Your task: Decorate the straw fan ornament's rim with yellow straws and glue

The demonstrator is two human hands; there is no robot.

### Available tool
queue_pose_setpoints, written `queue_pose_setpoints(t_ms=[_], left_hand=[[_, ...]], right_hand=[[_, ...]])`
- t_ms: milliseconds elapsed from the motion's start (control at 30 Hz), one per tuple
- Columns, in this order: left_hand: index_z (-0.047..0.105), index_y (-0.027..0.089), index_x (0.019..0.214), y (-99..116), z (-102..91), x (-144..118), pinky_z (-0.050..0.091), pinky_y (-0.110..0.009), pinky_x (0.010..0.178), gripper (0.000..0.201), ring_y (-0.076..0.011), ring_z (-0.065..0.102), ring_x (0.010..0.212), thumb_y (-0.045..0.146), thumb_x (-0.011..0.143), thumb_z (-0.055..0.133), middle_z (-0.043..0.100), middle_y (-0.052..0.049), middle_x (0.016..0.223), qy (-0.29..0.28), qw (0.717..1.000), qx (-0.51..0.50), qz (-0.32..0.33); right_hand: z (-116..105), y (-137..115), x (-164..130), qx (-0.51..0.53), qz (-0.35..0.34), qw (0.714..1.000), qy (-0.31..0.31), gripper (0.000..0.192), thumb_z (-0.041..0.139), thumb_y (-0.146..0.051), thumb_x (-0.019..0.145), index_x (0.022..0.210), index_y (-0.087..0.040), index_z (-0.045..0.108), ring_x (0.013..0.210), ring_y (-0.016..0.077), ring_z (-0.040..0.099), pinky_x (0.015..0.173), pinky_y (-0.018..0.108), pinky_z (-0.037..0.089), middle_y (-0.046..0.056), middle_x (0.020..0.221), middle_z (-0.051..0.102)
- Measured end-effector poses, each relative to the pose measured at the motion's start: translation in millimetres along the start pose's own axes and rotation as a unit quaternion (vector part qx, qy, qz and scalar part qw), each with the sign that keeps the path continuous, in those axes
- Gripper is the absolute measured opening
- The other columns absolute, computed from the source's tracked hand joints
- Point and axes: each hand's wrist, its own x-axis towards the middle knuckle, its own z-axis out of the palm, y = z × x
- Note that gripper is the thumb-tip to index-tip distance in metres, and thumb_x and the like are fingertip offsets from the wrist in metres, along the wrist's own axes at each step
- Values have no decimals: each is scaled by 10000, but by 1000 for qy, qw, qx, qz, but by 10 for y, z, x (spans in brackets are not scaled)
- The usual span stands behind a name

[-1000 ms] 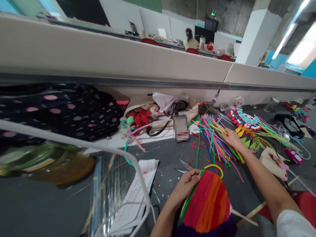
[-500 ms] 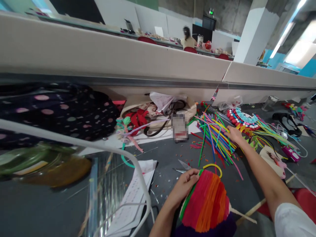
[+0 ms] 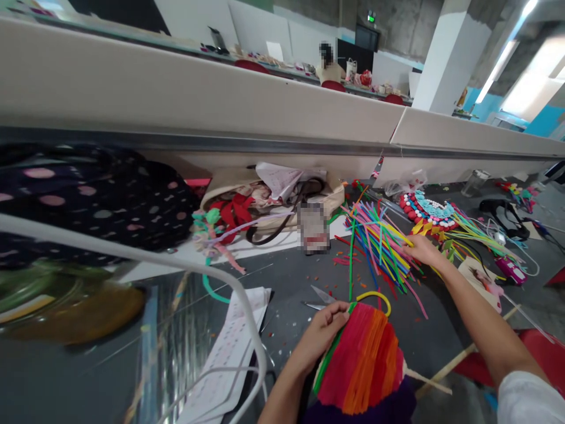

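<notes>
At the lower middle, my left hand (image 3: 329,327) is closed on the upper left edge of a craft piece (image 3: 368,359) striped in green, pink, orange and red. A thin pale stick juts from its right side. My right hand (image 3: 424,250) reaches to the right end of a pile of coloured pipe cleaners (image 3: 375,241), its fingers pinched on a yellow pipe cleaner (image 3: 399,234). A curved yellow pipe cleaner (image 3: 383,296) lies just above the craft piece. Beside my left hand are scissors (image 3: 321,297), their blades apart and handles hidden.
A phone (image 3: 313,229) stands by a cloth bag (image 3: 229,182). Printed sheets (image 3: 225,353), a white bent tube (image 3: 198,271) and a green bottle (image 3: 57,300) occupy the left. A beaded ornament (image 3: 430,212) lies at the right. Beyond the partition (image 3: 220,100) sits a person (image 3: 330,70).
My right hand has shifted slightly right relative to the pile, with the yellow pipe cleaner's end now showing at its fingers. My left hand keeps its hold. The whole view has shifted a little.
</notes>
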Motion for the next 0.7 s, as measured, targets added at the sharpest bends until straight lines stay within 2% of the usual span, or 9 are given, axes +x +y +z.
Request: queue_pose_setpoints(t_ms=[100,267,333,400,467,567,633,700], left_hand=[[672,156,937,-19,-8,8,383,-229,564,395,-159,575,623,488,723,675,660,-13,702,2,1000,9,4],[676,157,935,-11,-2,12,380,-229,558,404,-159,571,613,493,712,677,655,-8,684,7,1000,20,7],[673,159,908,2,4,9,376,-227,557,381,-153,564,603,487,714,674,649,-3,676,9,1000,20,8],[662,160,877,17,12,2,369,-223,551,351,-140,548,582,471,717,674,647,2,676,6,1000,13,5],[649,161,858,31,23,-5,361,-217,544,325,-129,534,568,451,714,679,645,6,680,5,1000,4,5],[640,162,843,38,36,-9,352,-212,533,308,-119,519,552,438,710,680,637,12,670,7,1000,-3,7],[636,161,837,30,37,-4,346,-209,524,315,-116,514,547,447,711,678,634,11,664,6,1000,-6,6],[633,159,841,12,32,6,340,-206,516,332,-116,516,551,461,711,677,638,6,674,0,1000,-10,4]], right_hand=[[78,-15,-130,-15,4,999,-33,208,593,-334,813,689,-180,658,646,160,595,555,217,322,-5,651,624],[266,-70,-217,-58,55,996,-29,183,630,-341,803,855,-171,673,840,231,624,644,247,366,86,879,680],[284,-91,-216,-64,73,995,-22,176,607,-306,821,898,-160,666,891,244,619,670,255,374,114,933,678],[228,-95,-212,-56,80,995,-19,151,580,-282,831,847,-159,666,860,229,621,662,249,372,106,889,680],[91,-81,-219,-36,78,996,-17,166,579,-285,817,739,-159,653,761,201,614,618,237,359,76,768,665],[-239,-42,-284,12,65,998,-7,199,567,-278,782,626,-158,602,596,149,547,550,224,329,11,590,571],[-511,-22,-383,53,50,997,1,231,530,-308,789,614,-163,574,533,121,487,519,217,321,-22,547,513],[-801,-15,-526,90,43,995,21,267,465,-369,824,693,-168,580,497,105,439,486,214,313,-36,567,493]])
